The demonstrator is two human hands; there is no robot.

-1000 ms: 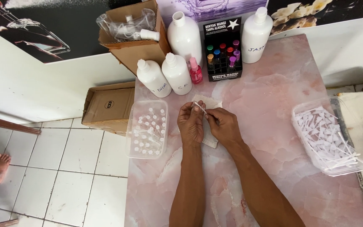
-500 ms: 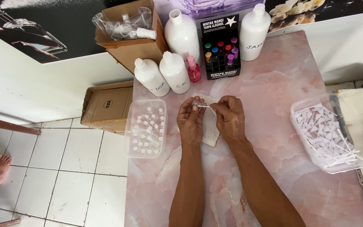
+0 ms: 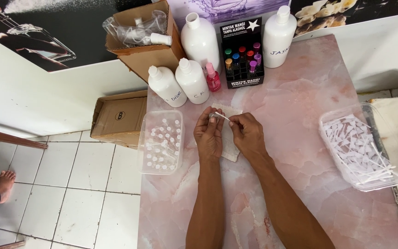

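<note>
Left hand (image 3: 209, 138) fingers pinched shut on a small clear vial (image 3: 216, 115), at 12 o'clock of the hand, over the pale cloth pad (image 3: 230, 148) on the pink marble worktop (image 3: 300, 115). Right hand (image 3: 246, 134) fingers closed on a thin white stick (image 3: 225, 117) meeting the vial mouth. Judgement: keep vial steady, stick in line. Clear plastic tub of capped vials (image 3: 161, 140) at 9 o'clock.

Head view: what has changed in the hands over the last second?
Little. The left hand still pinches a small clear vial; the right hand has drawn slightly right, its thin white stick still at the vial. Cloth, bottles and trays are unmoved.
</note>
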